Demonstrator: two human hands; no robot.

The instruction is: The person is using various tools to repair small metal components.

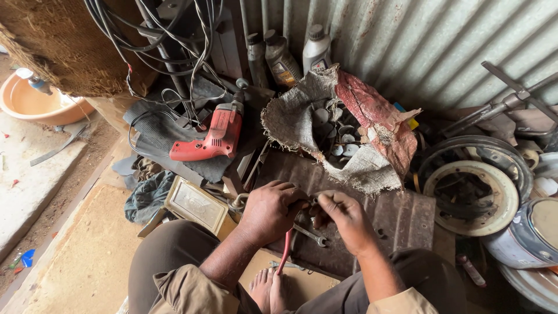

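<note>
My left hand (270, 210) is closed around a tool with a red handle (284, 251) that hangs down from the fist. My right hand (344, 218) meets it at the fingertips, pinching a small dark metal part (312, 204) between the two hands; the part is mostly hidden by the fingers. Just below the hands a steel spanner (310, 235) lies on a rusty metal sheet (401, 215). My knees and bare feet (268, 289) are underneath.
A red power drill (210, 137) lies to the upper left among black cables. An open sack (349, 125) of round metal pieces sits behind the hands. Oil bottles (283, 55) line the corrugated wall. A wheel rim (474, 187), a paint can (532, 232) and an orange basin (35, 102) stand around.
</note>
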